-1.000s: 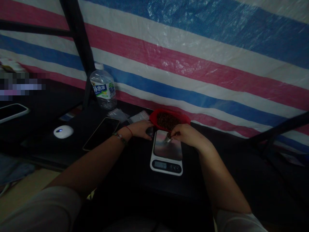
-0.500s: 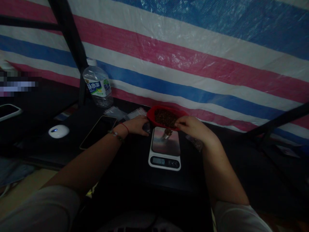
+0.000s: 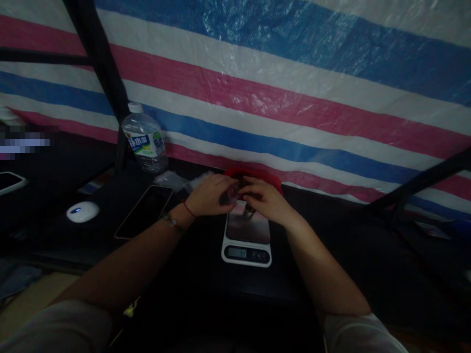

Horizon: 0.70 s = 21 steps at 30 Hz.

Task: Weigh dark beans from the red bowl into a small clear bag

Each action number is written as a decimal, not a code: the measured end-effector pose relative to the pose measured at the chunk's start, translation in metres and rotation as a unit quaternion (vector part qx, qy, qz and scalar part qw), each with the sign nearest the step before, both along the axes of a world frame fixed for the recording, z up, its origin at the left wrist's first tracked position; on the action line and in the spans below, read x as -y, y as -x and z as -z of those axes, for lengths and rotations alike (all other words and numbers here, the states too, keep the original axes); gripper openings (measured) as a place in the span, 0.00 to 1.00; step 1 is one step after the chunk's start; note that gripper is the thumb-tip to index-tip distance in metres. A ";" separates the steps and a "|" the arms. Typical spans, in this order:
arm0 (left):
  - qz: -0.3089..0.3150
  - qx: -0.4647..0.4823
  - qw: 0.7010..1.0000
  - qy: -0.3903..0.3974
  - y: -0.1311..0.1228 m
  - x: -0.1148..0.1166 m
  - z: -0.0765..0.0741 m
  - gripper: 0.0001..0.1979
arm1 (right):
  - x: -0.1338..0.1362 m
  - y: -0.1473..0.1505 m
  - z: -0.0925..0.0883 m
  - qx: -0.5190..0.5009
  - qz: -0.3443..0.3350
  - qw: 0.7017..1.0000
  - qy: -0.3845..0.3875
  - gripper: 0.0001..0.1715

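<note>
- A small object (image 3: 230, 195) is held between the left hand (image 3: 208, 195) and the right hand (image 3: 263, 202), over the far end of the scale (image 3: 246, 235), just before the red bowl (image 3: 273, 175).
- The left hand is closed around it; whether the right hand grips or only touches cannot be told.
- It is judged light, stiff and perhaps slippery, and best pinched at its sides.
- It looks greyish and faintly shiny; its shape is hidden.

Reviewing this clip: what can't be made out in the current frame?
Head view, dim throughout.
- Whatever sits between the left hand and right hand: covered by fingers.
- Red bowl contents: behind both hands.
- Scale readout: too small and dark.
- Patch at left edge: pixelated.
</note>
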<state>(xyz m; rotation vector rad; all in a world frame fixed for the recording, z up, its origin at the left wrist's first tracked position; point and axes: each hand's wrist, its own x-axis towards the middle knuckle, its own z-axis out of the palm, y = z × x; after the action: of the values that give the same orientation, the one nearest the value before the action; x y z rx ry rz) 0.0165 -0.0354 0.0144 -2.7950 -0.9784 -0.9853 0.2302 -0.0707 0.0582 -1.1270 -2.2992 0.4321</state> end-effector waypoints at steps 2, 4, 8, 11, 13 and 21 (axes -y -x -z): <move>0.013 0.025 0.999 -0.033 -0.006 0.007 0.002 0.26 | 0.003 0.005 0.000 0.002 -0.020 1.000 0.009 0.13; 0.023 0.046 0.997 -0.059 -0.011 0.013 0.003 0.26 | 0.006 0.010 -0.001 0.004 -0.039 0.999 0.017 0.11; 0.041 0.063 0.993 -0.096 -0.017 0.021 0.002 0.29 | 0.009 0.014 -0.002 0.038 -0.008 0.999 0.022 0.13; 0.037 0.059 0.992 -0.103 -0.021 0.023 0.002 0.32 | 0.010 0.015 -0.003 0.054 0.044 0.998 0.006 0.07; 0.024 0.052 0.994 -0.098 -0.022 0.023 0.003 0.33 | 0.010 0.015 -0.003 0.056 0.055 0.997 -0.008 0.03; 0.025 0.068 0.992 -0.099 -0.023 0.022 0.006 0.31 | 0.014 0.017 -0.004 0.033 0.009 0.999 -0.028 0.05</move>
<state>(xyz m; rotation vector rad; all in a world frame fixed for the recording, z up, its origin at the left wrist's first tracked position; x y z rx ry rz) 0.0391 -0.0575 0.0086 -2.6314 -0.7771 -1.2200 0.2135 -0.0846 0.0624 -1.1486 -2.3408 0.3257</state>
